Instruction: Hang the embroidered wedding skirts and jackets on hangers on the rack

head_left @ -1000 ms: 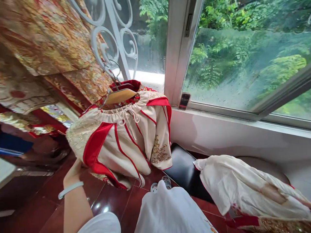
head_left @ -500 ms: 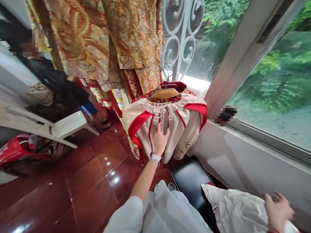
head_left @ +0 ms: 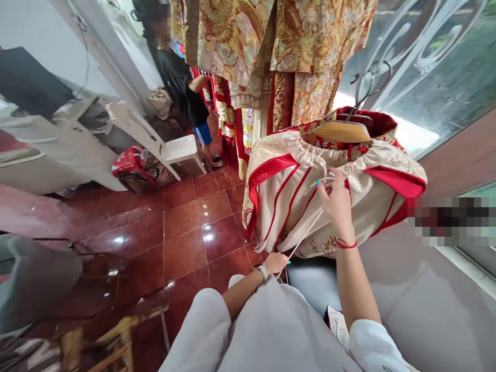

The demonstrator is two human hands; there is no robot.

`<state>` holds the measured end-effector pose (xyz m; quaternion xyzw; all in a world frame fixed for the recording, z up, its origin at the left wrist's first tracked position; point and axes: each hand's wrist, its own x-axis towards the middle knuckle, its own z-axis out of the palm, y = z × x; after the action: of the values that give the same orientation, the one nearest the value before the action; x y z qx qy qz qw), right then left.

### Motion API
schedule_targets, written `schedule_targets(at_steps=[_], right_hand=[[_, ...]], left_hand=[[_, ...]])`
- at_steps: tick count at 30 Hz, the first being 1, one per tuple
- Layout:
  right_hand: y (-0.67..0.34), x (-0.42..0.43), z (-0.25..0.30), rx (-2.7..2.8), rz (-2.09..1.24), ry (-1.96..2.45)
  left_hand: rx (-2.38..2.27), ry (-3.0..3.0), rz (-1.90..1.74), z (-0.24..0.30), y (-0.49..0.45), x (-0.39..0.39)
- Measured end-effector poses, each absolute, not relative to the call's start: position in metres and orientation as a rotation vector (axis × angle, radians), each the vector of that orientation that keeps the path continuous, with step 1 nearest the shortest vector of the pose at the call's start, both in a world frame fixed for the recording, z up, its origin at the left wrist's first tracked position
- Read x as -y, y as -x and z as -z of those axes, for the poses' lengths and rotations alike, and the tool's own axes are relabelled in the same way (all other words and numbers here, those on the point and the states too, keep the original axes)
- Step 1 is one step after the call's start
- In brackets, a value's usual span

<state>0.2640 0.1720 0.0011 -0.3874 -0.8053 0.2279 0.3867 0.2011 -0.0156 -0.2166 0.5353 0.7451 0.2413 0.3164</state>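
Observation:
A cream garment with red trim [head_left: 287,191] hangs on a wooden hanger [head_left: 341,131], its gathered neckline towards me. My right hand [head_left: 338,199], with a red string bracelet, is at the neckline, thumb and fingers closed on the drawstring's looped knot. Lower down, my left hand [head_left: 276,262], wearing a watch, is closed around the drawstring's long tail [head_left: 306,235]. That cord runs taut and slanting between both hands. Gold embroidery shows near the garment's lower edge.
Gold brocade robes [head_left: 236,41] hang behind. A black seat [head_left: 313,279] stands below the garment, with white cloth [head_left: 338,325] on it. A person in black [head_left: 180,82] stands at the back left, near a white chair [head_left: 180,150]. A window grille [head_left: 418,57] is at right.
My left hand has gone from the garment's front down to the cord and grips it. My right hand has left the white cloth and holds the knot. The view has swung left.

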Motion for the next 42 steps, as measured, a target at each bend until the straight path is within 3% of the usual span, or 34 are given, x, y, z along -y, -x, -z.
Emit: schedule_targets(at_steps=[4,8,12,15,19,22,26,30,34,42], right_hand=[[-0.269,-0.146,0.063,2.004,-0.509,1.278],[-0.292,-0.092,0.107,2.15,-0.838,1.377],[-0.308,-0.079,0.078,2.159,-1.026,1.301],[-0.327,-0.118,0.041,2.109,-0.797,1.622],[-0.368,-0.17,0.014,1.893,-0.326,2.063],[-0.381,-0.166,0.005,2.143,-0.381,1.775],[-0.346,-0.141,-0.01,2.326,-0.534,1.293],[-0.28,-0.157,-0.017,2.052,-0.905,1.085],[-0.239,-0.183,-0.004,1.521,-1.208,0.994],[-0.239,-0.169,0.014,1.166,-1.299,0.919]], left_hand=[[-1.893,-1.397,-0.801,0.198,-0.172,-0.001],[-1.691,-1.167,-1.474,0.125,-0.146,-0.044],[-1.3,-1.068,-1.69,0.041,-0.149,-0.088],[-1.11,-0.933,-1.749,0.015,-0.152,-0.09],[-1.282,-0.981,-1.518,0.023,-0.119,-0.041],[-1.807,-1.268,-1.267,0.021,-0.091,-0.009],[-2.301,-1.796,-1.335,-0.018,-0.1,-0.029],[-2.156,-2.417,-1.047,-0.051,-0.121,-0.099],[-2.072,-2.532,-0.644,-0.054,-0.114,-0.144],[-1.952,-2.463,-0.662,-0.058,-0.11,-0.136]])
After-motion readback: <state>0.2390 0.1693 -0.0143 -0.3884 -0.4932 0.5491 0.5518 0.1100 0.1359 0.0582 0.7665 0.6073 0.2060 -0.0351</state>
